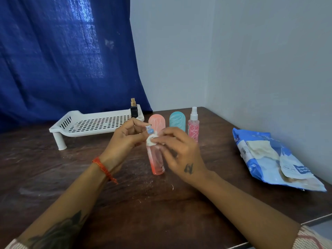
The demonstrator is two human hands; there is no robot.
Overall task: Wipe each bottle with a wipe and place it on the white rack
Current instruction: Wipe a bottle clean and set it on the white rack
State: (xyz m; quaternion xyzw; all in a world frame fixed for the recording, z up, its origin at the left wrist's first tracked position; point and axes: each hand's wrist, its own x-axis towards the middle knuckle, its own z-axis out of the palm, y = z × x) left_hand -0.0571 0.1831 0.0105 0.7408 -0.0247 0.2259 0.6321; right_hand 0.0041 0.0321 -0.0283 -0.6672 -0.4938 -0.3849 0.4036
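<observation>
The clear pink-to-orange plastic spray bottle is held above the dark wooden surface, in front of the white perforated plastic rack. The left hand pinches its silver nozzle end, apparently steadying it. The right hand pinches a small white wipe against the neck, evidently for cleaning. Long axis near vertical, nozzle up and tilted slightly away. 1 dark bottle occupies the rack.
</observation>
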